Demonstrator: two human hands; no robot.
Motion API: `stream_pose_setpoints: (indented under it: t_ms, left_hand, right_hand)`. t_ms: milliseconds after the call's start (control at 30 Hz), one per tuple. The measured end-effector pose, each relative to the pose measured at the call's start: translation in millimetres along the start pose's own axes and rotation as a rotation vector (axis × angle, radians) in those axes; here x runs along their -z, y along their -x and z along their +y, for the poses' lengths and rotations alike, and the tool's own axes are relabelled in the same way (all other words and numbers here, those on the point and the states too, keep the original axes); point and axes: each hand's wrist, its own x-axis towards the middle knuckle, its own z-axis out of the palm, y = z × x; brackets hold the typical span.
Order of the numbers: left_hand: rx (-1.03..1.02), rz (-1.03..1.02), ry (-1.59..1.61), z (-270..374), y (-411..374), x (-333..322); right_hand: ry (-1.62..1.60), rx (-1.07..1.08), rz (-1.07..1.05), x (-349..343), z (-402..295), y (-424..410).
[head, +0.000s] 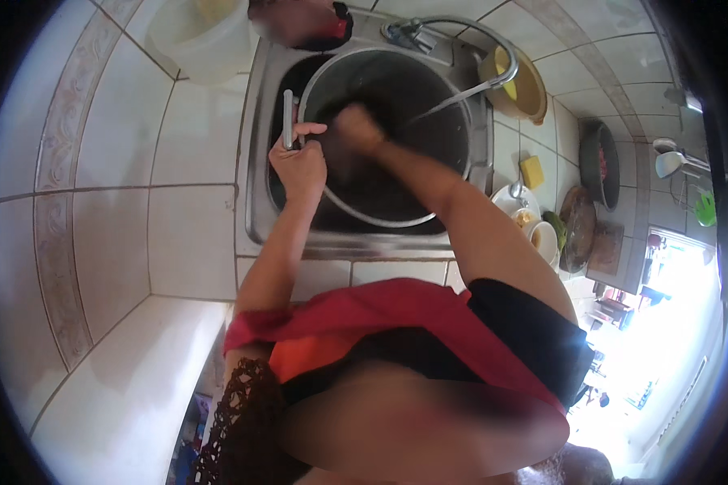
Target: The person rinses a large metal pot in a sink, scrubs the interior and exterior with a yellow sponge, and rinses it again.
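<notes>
A large metal pot [388, 222] sits in the stainless steel sink [256, 200]. At its left side, my left hand [300, 160] grips the pale side handle [288, 118], the fingers reaching towards the rim. My right hand [359, 128] is inside the pot, blurred, with its fingers curled near the inner left wall. Whether it holds anything is hidden. From the curved chrome faucet [509, 66], a stream of water [449, 103] runs slanting down into the pot, whose inside is dark.
Behind the sink's right corner stands a tan bowl [531, 100] with something yellow inside. A yellow sponge [531, 172], a white plate [509, 197] and a white cup [543, 237] are to the right. A whitish bucket [203, 51] stands back left.
</notes>
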Motion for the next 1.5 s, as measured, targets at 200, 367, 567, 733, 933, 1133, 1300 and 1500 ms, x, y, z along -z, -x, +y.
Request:
stream_pose_setpoints:
  t_ms: [200, 367, 567, 733, 933, 1133, 1300, 1500]
  left_hand:
    - [0.16, -0.022, 0.114, -10.8, 32.9, -18.9]
    - [0.14, -0.005, 0.168, -30.6, 31.9, -20.5]
    - [0.167, -0.243, -0.036, -20.8, 38.4, -9.0]
    - [-0.058, -0.615, -0.324, 33.3, 88.4, 21.5]
    - [0.335, -1.556, -0.424, 36.5, 10.6, 111.8]
    - [-0.061, -0.575, -0.519, 11.4, -31.1, -19.6]
    - [0.218, -0.557, -0.332, -8.2, -37.9, -48.9]
    - [0.104, -0.416, -0.402, -17.5, -30.5, -40.2]
  right_hand:
    - [-0.248, -0.068, 0.087, -39.9, -7.3, 13.2]
    - [-0.155, -0.204, 0.113, -11.4, 78.2, 38.5]
    - [-0.065, -0.513, 0.322, -12.7, 78.7, 56.8]
    - [-0.356, -0.695, 0.206, 29.8, -8.3, 54.7]
    - [-0.243, -0.28, 0.238, 9.5, 51.3, 84.3]
    - [-0.138, -0.353, 0.391, -18.7, 44.6, 81.9]
    - [-0.227, -0.411, 0.357, -43.5, 33.7, 60.3]
    - [-0.227, 0.023, 0.093, -21.5, 14.2, 70.4]
